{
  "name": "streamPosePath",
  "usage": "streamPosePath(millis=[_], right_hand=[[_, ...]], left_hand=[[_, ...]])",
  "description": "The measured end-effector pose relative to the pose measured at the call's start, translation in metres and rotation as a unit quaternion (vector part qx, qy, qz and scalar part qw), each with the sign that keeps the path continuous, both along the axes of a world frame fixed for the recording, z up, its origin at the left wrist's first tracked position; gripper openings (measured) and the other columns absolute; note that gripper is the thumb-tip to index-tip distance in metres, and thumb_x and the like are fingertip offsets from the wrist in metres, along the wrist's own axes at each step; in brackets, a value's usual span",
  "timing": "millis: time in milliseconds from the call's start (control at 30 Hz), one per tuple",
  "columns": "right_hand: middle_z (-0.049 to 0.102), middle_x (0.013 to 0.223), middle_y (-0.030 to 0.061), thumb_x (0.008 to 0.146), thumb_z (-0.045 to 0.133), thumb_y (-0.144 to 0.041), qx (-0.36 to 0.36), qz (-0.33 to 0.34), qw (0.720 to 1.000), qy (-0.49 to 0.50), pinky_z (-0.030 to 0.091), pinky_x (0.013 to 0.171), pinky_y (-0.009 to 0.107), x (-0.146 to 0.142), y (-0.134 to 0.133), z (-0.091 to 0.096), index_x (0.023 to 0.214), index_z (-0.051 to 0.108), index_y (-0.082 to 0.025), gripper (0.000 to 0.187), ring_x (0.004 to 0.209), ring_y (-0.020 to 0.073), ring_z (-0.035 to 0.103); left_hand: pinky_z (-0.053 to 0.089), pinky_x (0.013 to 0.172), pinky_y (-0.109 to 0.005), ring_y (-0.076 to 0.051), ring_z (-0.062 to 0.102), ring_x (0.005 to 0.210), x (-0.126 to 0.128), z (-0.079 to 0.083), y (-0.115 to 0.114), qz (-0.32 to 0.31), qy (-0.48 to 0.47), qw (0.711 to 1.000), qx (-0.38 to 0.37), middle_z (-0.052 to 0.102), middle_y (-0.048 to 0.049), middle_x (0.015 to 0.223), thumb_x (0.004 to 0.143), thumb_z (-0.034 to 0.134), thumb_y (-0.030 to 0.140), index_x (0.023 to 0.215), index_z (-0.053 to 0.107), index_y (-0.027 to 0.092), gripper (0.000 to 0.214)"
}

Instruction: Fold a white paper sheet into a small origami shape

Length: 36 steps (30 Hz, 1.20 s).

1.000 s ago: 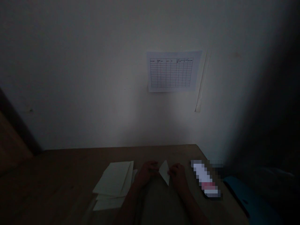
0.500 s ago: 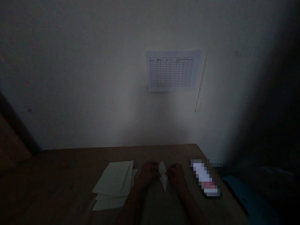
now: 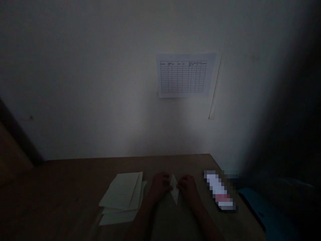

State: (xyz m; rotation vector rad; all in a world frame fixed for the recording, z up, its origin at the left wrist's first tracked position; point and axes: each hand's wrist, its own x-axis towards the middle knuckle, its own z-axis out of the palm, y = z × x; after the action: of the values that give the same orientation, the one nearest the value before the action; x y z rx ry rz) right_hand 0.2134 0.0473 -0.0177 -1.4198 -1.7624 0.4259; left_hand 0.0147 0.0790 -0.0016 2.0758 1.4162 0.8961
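Note:
Between my two hands, on the wooden table, is a small piece of white folded paper (image 3: 174, 189), shaped like a narrow diamond with one point away from me and one toward me. My left hand (image 3: 162, 184) has its fingers curled and pinches the paper's left edge. From the right side, my right hand (image 3: 186, 184) grips the opposite edge with bent fingers. The light is dim, so the fingertips and the fine creases are hard to make out.
Left of my hands lies a stack of lined paper sheets (image 3: 121, 192). On the right is a phone (image 3: 219, 192) with a blurred screen, near the edge of the table (image 3: 75, 187). Beyond that edge sits a blue object (image 3: 268, 211). A printed chart (image 3: 185, 76) hangs on the wall.
The far tip of the folded paper has shifted slightly to the left and toward me. Both hands keep their hold and have barely moved.

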Motion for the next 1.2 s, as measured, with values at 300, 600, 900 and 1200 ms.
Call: streamPosePath(millis=[300, 600, 900, 1200], right_hand=[[0.064, 0.1, 0.0083, 0.077, 0.066, -0.017, 0.002, 0.009, 0.999, -0.034, 0.043, 0.088, 0.033, 0.001, 0.003, -0.006, 0.084, 0.073, -0.022, 0.011, 0.102, 0.025, 0.055], [0.064, 0.1, 0.0079, 0.073, 0.065, -0.017, 0.015, -0.019, 0.999, -0.025, 0.043, 0.087, 0.033, -0.001, 0.002, -0.009, 0.093, 0.066, -0.02, 0.02, 0.099, 0.025, 0.055], [0.065, 0.085, 0.0022, 0.078, 0.061, -0.016, 0.018, 0.006, 0.995, -0.094, 0.036, 0.084, 0.033, -0.005, -0.009, 0.006, 0.08, 0.062, -0.021, 0.006, 0.087, 0.0206, 0.057], [0.067, 0.096, 0.0039, 0.083, 0.054, -0.01, 0.019, 0.059, 0.994, -0.09, 0.037, 0.088, 0.031, -0.004, -0.017, 0.013, 0.088, 0.069, -0.023, 0.021, 0.098, 0.0205, 0.057]], left_hand=[[0.041, 0.103, -0.039, -0.027, 0.057, 0.117, 0.004, 0.007, -0.004, 0.035, 0.058, 0.997, -0.027, 0.069, -0.0059, 0.12, 0.057, 0.086, 0.025, 0.064, 0.073, 0.022, 0.015], [0.038, 0.106, -0.042, -0.028, 0.053, 0.123, 0.008, 0.013, -0.007, 0.049, 0.114, 0.992, 0.007, 0.066, -0.0058, 0.126, 0.063, 0.085, 0.024, 0.074, 0.074, 0.023, 0.015], [0.035, 0.108, -0.042, -0.029, 0.05, 0.126, 0.0, 0.003, -0.004, 0.054, 0.118, 0.991, 0.027, 0.06, -0.0086, 0.132, 0.063, 0.086, 0.034, 0.094, 0.071, 0.022, 0.036], [0.033, 0.109, -0.044, -0.028, 0.048, 0.127, 0.002, 0.002, -0.014, 0.021, 0.139, 0.988, 0.07, 0.057, -0.0072, 0.132, 0.072, 0.075, 0.032, 0.099, 0.065, 0.024, 0.03]])
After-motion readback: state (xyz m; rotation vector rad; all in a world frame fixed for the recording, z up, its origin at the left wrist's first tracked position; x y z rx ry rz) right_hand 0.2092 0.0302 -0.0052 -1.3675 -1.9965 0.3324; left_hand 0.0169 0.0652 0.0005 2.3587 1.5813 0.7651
